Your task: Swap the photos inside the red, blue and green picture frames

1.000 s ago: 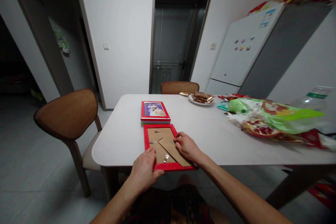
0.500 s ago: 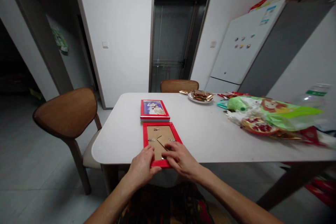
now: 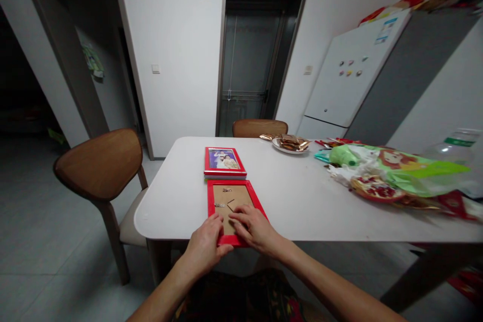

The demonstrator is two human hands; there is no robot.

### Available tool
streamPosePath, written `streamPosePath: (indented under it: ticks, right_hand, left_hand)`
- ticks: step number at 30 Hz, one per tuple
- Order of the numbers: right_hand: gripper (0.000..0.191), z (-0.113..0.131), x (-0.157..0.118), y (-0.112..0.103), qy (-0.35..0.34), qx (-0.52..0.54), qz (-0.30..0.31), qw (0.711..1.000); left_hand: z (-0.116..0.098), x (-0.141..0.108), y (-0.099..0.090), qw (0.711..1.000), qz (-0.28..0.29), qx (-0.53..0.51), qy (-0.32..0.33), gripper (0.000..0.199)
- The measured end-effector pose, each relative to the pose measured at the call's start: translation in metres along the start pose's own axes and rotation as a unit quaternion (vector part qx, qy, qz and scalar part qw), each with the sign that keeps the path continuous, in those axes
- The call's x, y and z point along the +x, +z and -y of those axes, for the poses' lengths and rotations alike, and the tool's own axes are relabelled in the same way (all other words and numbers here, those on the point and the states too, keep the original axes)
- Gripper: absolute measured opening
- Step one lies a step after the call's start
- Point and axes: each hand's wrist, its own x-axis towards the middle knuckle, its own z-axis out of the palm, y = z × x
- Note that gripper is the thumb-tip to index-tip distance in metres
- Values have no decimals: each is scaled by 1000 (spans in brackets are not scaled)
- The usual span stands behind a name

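Plainly a home dining area: a white dining table (image 3: 169, 196), curved wooden chairs (image 3: 98, 163), a magnet-dotted refrigerator (image 3: 339, 75), and a plate of wrapped snacks (image 3: 281, 150).

Fig.: colours & patterns, table area. Near pic frame (image 3: 210, 206): bright red border, brn cardboard back (image 3: 230, 200) w/ silver-grey clips (image 3: 219, 205). Far pic frame (image 3: 225, 161): same red, photo in purple-blue & white tones. Table (image 3: 169, 201): white. Plate (image 3: 281, 149): white, w/ gold-foil wrappers (image 3: 290, 144). Plastic bag (image 3: 400, 163): lime green & yellow, orange-red cartoon print. Packet (image 3: 375, 188): red, w/ white & dk red fruit-like pattern. Bottle label (image 3: 459, 142): green. Fridge (image 3: 334, 93): white front, dk grey side; magnets (image 3: 349, 68) multicoloured. Chair (image 3: 98, 163): brn wood back, beige seat (image 3: 130, 224). Clothing (image 3: 241, 297): dk w/ red pattern. Floor tiles (image 3: 56, 241): pale grey.
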Motion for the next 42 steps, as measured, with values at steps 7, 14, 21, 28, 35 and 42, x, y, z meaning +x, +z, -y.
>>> streamPosePath:
  ticks: [7,14,21,28,35,42]
  right_hand:
    - [25,-4,54,21,42,-35,25,998]
    - [21,-7,69,30,103,-73,7,992]
    - [23,2,64,24,7,-95,46,994]
    - [24,-11,64,26,29,-39,25,999]
    - [22,-42,85,27,230,-31,-6,973]
    - [22,-57,105,38,319,-56,-9,946]
  left_hand:
    - [6,-3,7,999,-26,-9,25,54]
    - [9,-5,10,999,-26,-11,31,44]
    - [5,-4,6,999,-23,-33,26,47]
    - [2,-5,3,1000,-14,-21,6,48]
    - [0,-7,0,1000,3,-10,-6,55]
    - [-6,-14,-2,1000,7,-12,-10,52]
